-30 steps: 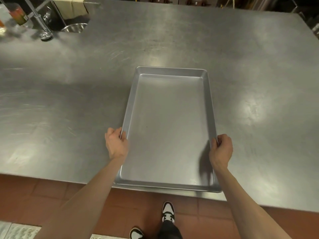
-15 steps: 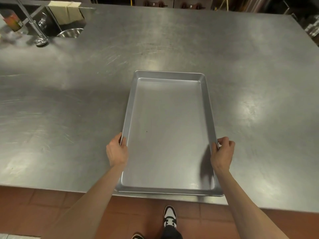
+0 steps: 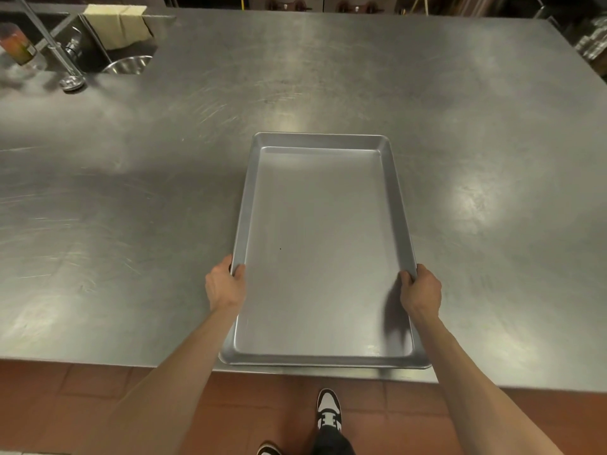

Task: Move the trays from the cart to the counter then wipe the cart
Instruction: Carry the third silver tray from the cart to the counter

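Note:
An empty rectangular metal tray lies lengthwise on the steel counter, its near end at the counter's front edge. My left hand grips the tray's left rim, fingers curled over it. My right hand grips the right rim the same way. The cart is not in view.
At the far left a sink is cut into the counter, with a metal bowl, a folded beige cloth on its edge and a faucet. A bottle stands at the far left. Red tile floor lies below.
The tray has slid slightly toward me, its near end now reaching the counter's front edge. Both hands stay on the side rims.

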Available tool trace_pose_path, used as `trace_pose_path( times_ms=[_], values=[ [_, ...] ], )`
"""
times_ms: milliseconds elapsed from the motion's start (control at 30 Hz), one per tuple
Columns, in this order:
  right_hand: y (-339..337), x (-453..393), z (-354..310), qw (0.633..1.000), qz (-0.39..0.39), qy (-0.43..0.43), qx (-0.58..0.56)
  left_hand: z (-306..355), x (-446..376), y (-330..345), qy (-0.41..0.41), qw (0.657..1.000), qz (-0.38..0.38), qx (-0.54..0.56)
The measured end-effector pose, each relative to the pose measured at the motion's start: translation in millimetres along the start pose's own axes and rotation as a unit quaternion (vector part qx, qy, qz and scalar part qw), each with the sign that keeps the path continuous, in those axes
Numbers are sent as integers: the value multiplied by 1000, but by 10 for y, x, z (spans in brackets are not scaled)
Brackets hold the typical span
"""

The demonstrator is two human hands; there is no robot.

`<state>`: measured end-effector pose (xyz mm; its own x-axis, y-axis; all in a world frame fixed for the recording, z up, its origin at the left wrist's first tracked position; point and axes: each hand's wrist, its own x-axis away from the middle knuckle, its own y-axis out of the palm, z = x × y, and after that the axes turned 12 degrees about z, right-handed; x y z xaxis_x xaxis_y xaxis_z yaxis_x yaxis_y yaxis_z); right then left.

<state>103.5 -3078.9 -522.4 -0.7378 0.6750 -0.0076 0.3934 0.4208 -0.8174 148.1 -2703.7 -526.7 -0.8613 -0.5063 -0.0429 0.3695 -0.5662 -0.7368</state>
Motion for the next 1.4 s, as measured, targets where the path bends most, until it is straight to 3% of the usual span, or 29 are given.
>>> trace_pose_path(
  times_ms=[1000,1200,1300,1400],
  values=[
    [-8,232,52,1000,9,14,2,-28,-2,-69,-2,999,-20,-31],
    [-89,327,-62,1000,-16,-15,-1,52,-15,-160,-75,993,-79,43],
    [-222,410,-253,995,13,-48,-92,218,61,-273,-108,983,-70,130],
    [-421,501,-529,975,-8,-37,-217,550,210,-476,-98,965,-33,239]
  ],
)
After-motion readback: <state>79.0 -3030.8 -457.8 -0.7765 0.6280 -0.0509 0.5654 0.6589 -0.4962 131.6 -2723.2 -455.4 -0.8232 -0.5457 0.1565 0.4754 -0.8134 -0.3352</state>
